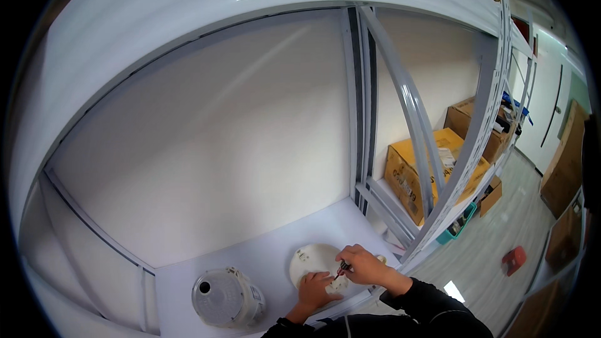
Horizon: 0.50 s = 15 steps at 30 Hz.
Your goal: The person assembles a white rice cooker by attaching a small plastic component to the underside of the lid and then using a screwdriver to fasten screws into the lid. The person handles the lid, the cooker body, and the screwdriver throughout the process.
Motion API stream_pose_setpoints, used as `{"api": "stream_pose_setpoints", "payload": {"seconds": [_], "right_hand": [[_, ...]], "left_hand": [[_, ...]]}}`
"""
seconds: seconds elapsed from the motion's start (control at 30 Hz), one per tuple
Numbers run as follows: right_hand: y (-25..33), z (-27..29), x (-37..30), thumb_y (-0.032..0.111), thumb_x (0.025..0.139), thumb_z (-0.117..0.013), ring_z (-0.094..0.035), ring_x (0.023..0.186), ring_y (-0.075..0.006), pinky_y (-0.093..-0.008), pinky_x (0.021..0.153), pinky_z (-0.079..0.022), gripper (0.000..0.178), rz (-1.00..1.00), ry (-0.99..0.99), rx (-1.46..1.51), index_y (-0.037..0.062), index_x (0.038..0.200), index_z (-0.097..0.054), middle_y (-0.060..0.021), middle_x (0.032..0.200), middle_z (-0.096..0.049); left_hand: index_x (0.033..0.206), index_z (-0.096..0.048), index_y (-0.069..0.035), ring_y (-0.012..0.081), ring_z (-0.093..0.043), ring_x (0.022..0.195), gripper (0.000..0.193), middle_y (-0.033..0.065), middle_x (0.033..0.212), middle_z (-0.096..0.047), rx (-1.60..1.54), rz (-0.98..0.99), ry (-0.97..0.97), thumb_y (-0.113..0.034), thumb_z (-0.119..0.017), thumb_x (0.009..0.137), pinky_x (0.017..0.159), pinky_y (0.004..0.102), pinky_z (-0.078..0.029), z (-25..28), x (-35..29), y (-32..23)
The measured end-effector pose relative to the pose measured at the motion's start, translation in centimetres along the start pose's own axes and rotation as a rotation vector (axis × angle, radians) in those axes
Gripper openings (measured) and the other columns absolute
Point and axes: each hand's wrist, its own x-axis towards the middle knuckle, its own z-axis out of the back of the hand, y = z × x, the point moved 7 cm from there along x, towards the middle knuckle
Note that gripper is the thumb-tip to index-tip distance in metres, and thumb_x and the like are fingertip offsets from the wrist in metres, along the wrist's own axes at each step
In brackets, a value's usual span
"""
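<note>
A white round dish-like disc with small marks on it lies on the pale shelf, below and between my hands. My right hand is closed round a small screwdriver with a red and dark handle. Its thin dark shaft slants down toward the disc, close to my left fingers. I cannot make out what the tip touches. My left hand rests on the disc's near part, fingers stretched toward the tool and thumb apart. Left of it stands a whitish plastic bucket with a black round spot on its lid.
White walls and a metal upright enclose the shelf. At the right, a yellow cardboard box and a brown box sit behind curved metal bars. A teal bin and a red object are on the floor.
</note>
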Motion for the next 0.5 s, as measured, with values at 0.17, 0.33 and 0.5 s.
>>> {"api": "stream_pose_setpoints", "payload": {"seconds": [0.17,0.33,0.5], "right_hand": [[-0.1,-0.4,-0.9,0.025,0.089,-0.082,-0.071,0.089,-0.0415,-0.0492,0.078,-0.058,0.035,-0.416,0.274,-0.259,0.0081,0.117,-0.069,-0.0175,0.105,-0.069],[-0.6,-1.0,-1.8,0.026,0.093,-0.076,-0.071,0.08,-0.044,-0.0514,0.072,-0.06,0.032,0.032,0.147,-0.034,0.0069,0.117,-0.068,-0.0248,0.106,-0.068],[1.7,0.7,-1.1,0.025,0.09,-0.08,-0.072,0.086,-0.0398,-0.0478,0.074,-0.059,0.033,-0.192,0.16,-0.163,0.0052,0.114,-0.07,-0.0189,0.107,-0.07]], "left_hand": [[0.11,-0.085,-0.025,0.0255,-0.063,0.115,0.043,-0.0027,0.128,-0.075,0.026,0.054,-0.028,-0.058,-0.079,0.084,0.103,0.0431,-0.049,0.2,-0.2,0.0],[0.104,-0.086,-0.028,0.0237,-0.062,0.114,0.025,-0.0062,0.12,-0.075,-0.009,0.04,-0.085,-0.045,-0.078,0.087,0.1,0.0438,-0.049,-2.5,0.1,1.7],[0.097,-0.087,-0.03,0.0236,-0.058,0.116,0.018,-0.0109,0.117,-0.073,-0.038,0.108,-0.035,-0.041,-0.078,0.085,0.1,0.0469,-0.046,-2.9,0.2,1.8]]}}
